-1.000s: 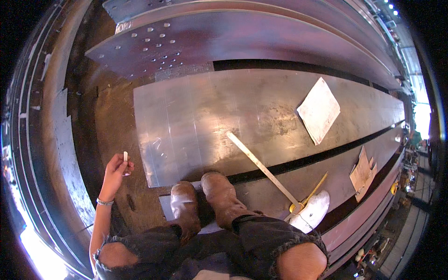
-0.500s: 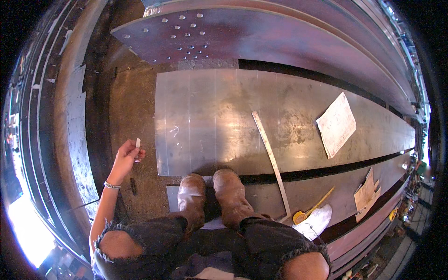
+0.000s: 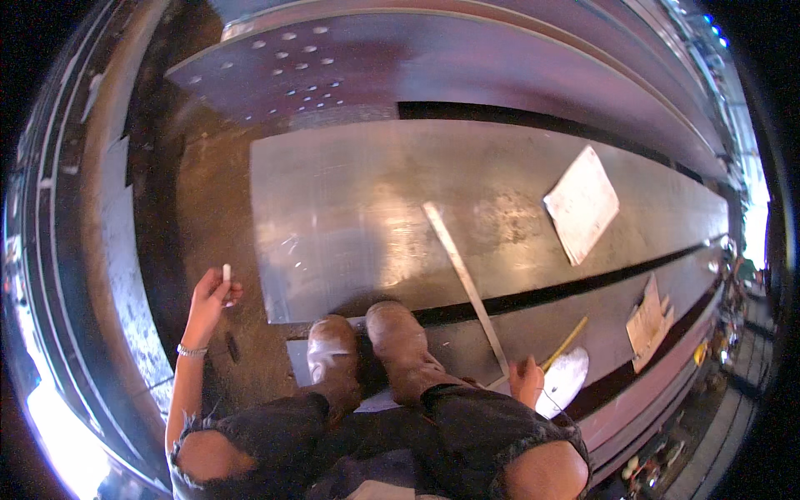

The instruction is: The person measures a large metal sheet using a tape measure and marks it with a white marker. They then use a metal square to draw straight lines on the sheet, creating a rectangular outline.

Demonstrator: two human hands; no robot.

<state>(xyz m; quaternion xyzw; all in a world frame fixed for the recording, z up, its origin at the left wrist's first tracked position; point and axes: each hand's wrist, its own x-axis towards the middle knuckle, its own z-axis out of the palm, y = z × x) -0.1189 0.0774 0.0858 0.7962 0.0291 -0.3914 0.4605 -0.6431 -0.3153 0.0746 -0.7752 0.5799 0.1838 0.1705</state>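
Observation:
My left hand (image 3: pixel 215 293) pinches a short white chalk stick (image 3: pixel 226 272), held upright over the brown floor left of a grey steel plate (image 3: pixel 350 217). My right hand (image 3: pixel 525 382) is down beside my right knee, its fingers curled over a tape measure. The hand hides the case; the yellow blade (image 3: pixel 567 343) sticks out beyond it. A long steel ruler (image 3: pixel 467 287) lies slantwise from the plate across the dark gap to the nearer plate, its near end close to my right hand. A rounded white piece (image 3: pixel 564 383), perhaps cloth, lies beside that hand.
White papers (image 3: pixel 582 204) rest on the plate's right half. A torn-looking tan piece (image 3: pixel 648 325) lies on the nearer plate (image 3: pixel 542 325). Beyond stands a large reddish steel beam (image 3: pixel 467 67) with bolt holes. My boots (image 3: pixel 398 342) stand at the plate's near edge.
My right hand has come into view and covers the tape measure's case. The left hand keeps the chalk stick. The whole view has shifted a little.

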